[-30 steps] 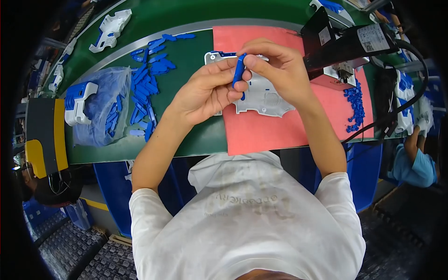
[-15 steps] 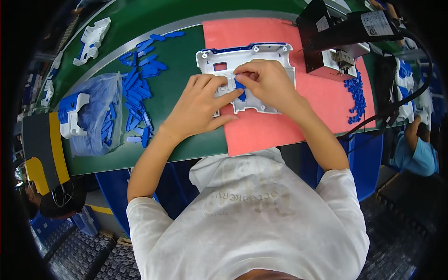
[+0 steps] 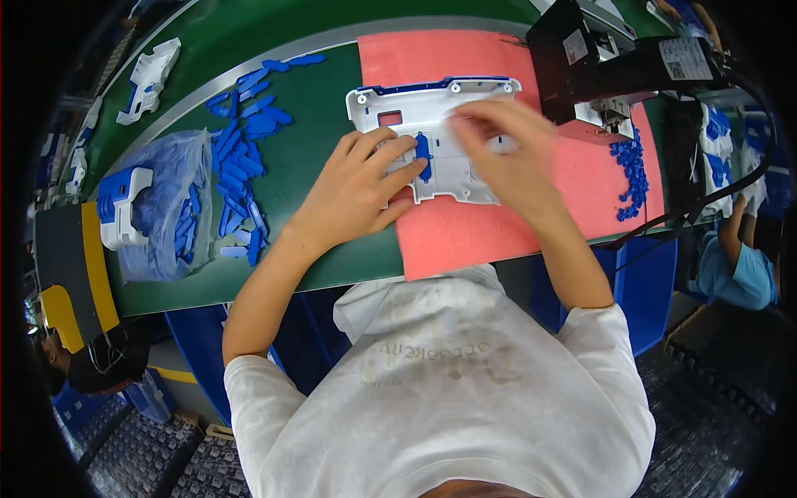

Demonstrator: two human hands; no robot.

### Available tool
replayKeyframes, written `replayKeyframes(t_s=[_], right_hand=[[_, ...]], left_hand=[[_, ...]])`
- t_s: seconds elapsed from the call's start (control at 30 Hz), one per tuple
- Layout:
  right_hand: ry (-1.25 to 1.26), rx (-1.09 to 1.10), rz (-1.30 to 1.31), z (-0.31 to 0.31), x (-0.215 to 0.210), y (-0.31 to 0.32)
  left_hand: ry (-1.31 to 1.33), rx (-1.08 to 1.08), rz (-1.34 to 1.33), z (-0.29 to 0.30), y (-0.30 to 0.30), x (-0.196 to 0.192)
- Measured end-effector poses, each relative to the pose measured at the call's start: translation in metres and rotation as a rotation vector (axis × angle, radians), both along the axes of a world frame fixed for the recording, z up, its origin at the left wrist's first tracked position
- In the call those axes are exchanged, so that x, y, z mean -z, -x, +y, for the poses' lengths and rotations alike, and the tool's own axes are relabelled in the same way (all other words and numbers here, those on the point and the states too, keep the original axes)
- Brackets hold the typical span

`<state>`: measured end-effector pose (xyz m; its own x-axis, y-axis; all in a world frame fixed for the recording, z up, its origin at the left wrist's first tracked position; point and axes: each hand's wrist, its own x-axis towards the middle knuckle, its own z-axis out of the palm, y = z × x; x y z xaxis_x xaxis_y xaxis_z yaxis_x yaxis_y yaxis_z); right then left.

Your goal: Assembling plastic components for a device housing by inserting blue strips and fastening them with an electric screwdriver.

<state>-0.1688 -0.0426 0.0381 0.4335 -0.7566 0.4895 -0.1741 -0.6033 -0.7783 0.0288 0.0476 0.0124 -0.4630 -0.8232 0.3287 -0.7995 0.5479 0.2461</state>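
Observation:
A white plastic panel (image 3: 452, 108) lies on a pink foam mat (image 3: 465, 228) on the green table. A short blue strip (image 3: 423, 156) sits upright in the panel's middle. My left hand (image 3: 353, 191) lies flat on the panel's lower left part with fingers spread, its index fingertip just beside the blue strip. My right hand (image 3: 502, 141) hovers over the panel's right half, blurred by motion, fingers apart and nothing visible in them.
Several loose blue strips (image 3: 245, 149) lie left of the mat. A clear bag (image 3: 162, 216) further left holds more strips and a white-and-blue part. A black machine (image 3: 598, 54) stands at the back right beside small blue pieces (image 3: 633, 170). Another person (image 3: 743, 266) sits at the right.
One second ago both hands held the blue strip above the panel. They pressed it down; now it sits in the panel and my right hand has come off it, moving right.

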Motion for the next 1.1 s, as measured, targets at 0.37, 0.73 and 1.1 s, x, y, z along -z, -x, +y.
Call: replayKeyframes(t_s=[0.37,0.73,1.1], right_hand=[[0.315,0.381,-0.596,-0.068,-0.024,0.062],[0.394,0.326,-0.567,-0.093,-0.049,0.121],[0.22,0.195,-0.582,-0.066,-0.042,0.107]], left_hand=[[0.006,0.028,0.049,-0.009,0.011,0.008],[0.032,0.047,0.064,-0.039,0.039,0.012],[0.097,0.038,0.185,-0.046,0.038,0.023]])
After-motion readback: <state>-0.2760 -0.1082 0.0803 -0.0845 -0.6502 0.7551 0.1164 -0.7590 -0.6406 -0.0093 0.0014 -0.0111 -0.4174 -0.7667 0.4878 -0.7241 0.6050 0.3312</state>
